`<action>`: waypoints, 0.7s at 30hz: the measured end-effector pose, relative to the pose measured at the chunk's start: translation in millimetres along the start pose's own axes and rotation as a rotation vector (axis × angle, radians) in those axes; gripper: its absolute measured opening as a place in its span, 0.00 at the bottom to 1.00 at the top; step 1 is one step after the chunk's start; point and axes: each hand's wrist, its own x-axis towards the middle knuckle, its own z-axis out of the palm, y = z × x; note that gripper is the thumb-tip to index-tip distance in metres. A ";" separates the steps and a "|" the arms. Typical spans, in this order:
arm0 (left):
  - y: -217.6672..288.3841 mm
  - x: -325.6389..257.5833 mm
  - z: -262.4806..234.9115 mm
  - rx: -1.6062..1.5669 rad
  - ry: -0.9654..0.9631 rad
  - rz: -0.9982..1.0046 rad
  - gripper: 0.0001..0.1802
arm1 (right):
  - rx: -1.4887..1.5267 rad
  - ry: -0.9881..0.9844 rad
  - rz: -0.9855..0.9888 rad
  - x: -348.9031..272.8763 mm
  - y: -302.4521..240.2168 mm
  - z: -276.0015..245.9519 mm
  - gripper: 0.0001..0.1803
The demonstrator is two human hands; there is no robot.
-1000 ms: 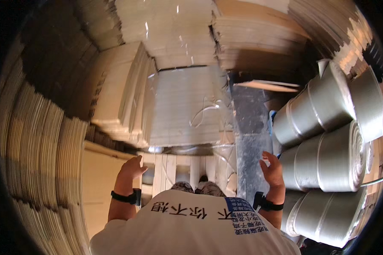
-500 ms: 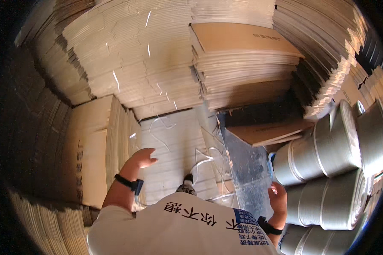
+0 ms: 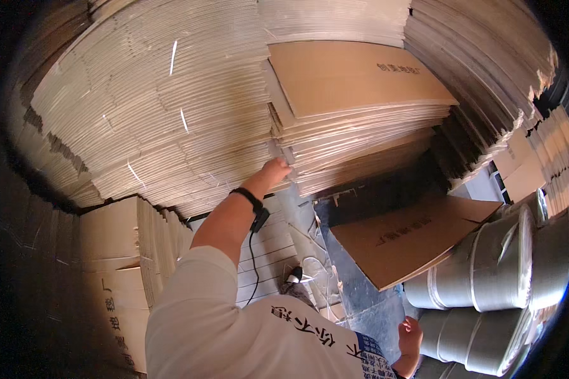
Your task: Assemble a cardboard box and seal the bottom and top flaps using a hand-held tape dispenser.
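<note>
A: Since the earlier frame the left hand has gone up from near the waist to the stacked cardboard; the right hand has dropped low beside the body, and the view has tilted up toward the piles.

B: What do the fingers hold now?

A: From the head view, the left fingers are bent against the edge of the flattened carton stack, at its lower left corner; they touch the sheet edges, but I cannot tell if they have closed on any sheet. The right fingers look loosely curled and hold nothing that I can see; they hang near the grey rolls.

B: How will the cartons handle?

A: I judge one flat sheet to be light and quite stiff, but wide and floppy when held at one corner; a bundle of many would be heavy; the edges may crush or cut. Better to take hold along a long edge with both hands, not at the corner.

B: How many things are there?

A: Two hands, with one black wristband seen plainly on the left wrist; one loose brown sheet leaning low on the right; about four grey rolls; several big piles of cartons, the sheets too many to count.
</note>
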 end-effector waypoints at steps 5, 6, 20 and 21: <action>-29.3 121.2 18.8 -1.050 0.192 -0.778 0.18 | -0.037 0.051 0.018 53.6 -24.9 38.3 0.17; -45.9 134.6 28.0 -1.123 0.212 -0.887 0.19 | -0.025 0.068 0.034 60.1 -29.0 47.8 0.17; -123.3 272.9 11.0 -2.024 0.080 -1.497 0.30 | -0.036 0.128 0.329 68.2 -94.8 111.6 0.19; -116.1 263.6 -14.1 -2.031 0.063 -1.276 0.28 | -0.062 0.048 0.322 81.4 -110.0 117.1 0.19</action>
